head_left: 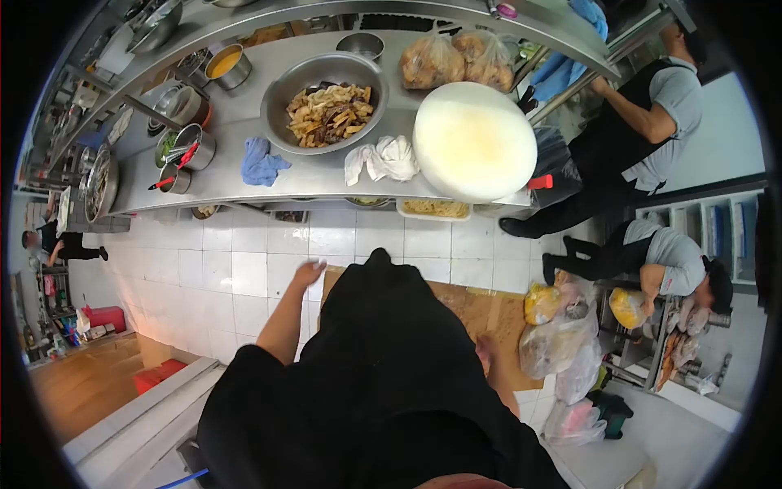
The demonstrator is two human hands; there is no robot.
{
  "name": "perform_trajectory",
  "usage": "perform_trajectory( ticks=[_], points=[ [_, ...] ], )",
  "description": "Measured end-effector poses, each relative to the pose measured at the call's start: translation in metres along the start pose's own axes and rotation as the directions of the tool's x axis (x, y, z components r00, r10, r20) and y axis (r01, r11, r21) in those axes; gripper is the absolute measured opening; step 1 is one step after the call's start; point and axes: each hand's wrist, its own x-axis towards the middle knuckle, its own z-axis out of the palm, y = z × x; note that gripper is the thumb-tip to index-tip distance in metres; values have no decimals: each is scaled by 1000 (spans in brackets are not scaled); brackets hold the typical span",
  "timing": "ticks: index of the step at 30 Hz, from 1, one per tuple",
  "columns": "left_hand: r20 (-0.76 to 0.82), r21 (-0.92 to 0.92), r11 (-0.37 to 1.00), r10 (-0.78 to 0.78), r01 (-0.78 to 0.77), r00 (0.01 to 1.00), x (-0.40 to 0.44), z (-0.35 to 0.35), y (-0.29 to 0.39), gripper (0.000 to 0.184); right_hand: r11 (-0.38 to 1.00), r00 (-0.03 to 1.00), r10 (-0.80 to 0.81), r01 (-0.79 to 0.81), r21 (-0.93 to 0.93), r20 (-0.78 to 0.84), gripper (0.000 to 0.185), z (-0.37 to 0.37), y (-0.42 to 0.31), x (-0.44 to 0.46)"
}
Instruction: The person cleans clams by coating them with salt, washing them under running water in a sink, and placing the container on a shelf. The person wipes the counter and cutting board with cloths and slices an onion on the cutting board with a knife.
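Note:
My left hand hangs low over the white floor tiles, in front of the steel counter and touching nothing. Its fingers look loosely stretched, with nothing in them. Beside my black clothing on the other side is my right hand, over brown cardboard; its fingers are blurred and partly hidden. On the counter ahead, a large metal bowl holds cut browned food pieces. A blue cloth and a white cloth lie near the counter's front edge, next to a thick round white board.
Bags of food stand behind the board. Pots with utensils are on the left. A red handle juts from the counter's right end. Two people work at the right, beside plastic bags on the floor. Another person stands far left.

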Motion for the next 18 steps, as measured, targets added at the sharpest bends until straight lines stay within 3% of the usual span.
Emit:
perform_trajectory(
  ticks=[1, 2, 3, 4, 5, 6, 7, 8, 10, 13, 15, 17, 18],
  points=[
    [151, 23, 985, 167, -172, 974, 4, 35, -51, 67, 954, 983, -175, 155, -256, -57, 35, -24, -37, 25],
    [203, 42, 987, 143, -155, 969, -34, 39, -44, 64, 552, 695, -718, 600, -579, 35, 35, -48, -89, 31],
    [256, 48, 991, 109, -126, 960, -78, 48, -38, 60, 190, 500, -860, 502, -844, 103, 45, -62, -170, 9],
    [236, 154, 955, 212, -252, 948, -80, 92, -93, 55, 628, 776, -630, 481, -612, -37, 39, -68, -253, -20],
    [222, 260, 898, 304, -356, 927, -89, 141, -150, 49, 591, 751, -659, 557, -584, 50, 38, -70, -315, -26],
    [137, 111, 994, -15, -1, 990, -131, 154, -141, 46, 547, 695, -716, 618, -565, 65, 39, -60, -377, -51],
    [110, -56, 936, -341, 348, 934, -166, 160, -132, 43, 510, 668, -736, 655, -558, 113, 38, -49, -428, -58],
    [116, -96, 919, -371, 382, 921, -192, 178, -134, 43, 498, 679, -716, 661, -561, 164, 36, -31, -479, -88],
    [-38, -209, 885, -432, 415, 901, -229, 208, -157, 44, 452, 590, -773, 770, -451, 232, 36, 6, -536, -115],
    [-41, -757, 605, -420, 246, 907, -235, 331, -251, 42, 438, 583, -753, 790, -428, 306, 33, 62, -566, -124],
    [-5, -823, 503, -471, 264, 882, -253, 336, -218, 42, 167, 452, -744, 839, -517, 493, 26, 97, -567, -125],
    [52, -880, 379, -523, 287, 850, -263, 345, -188, 43, 86, 466, -677, 819, -567, 570, 23, 124, -564, -147],
    [128, -721, 554, -484, 416, 866, -257, 352, -176, 46, 2, 477, -603, 802, -597, 639, 21, 134, -560, -152]
  ],
)
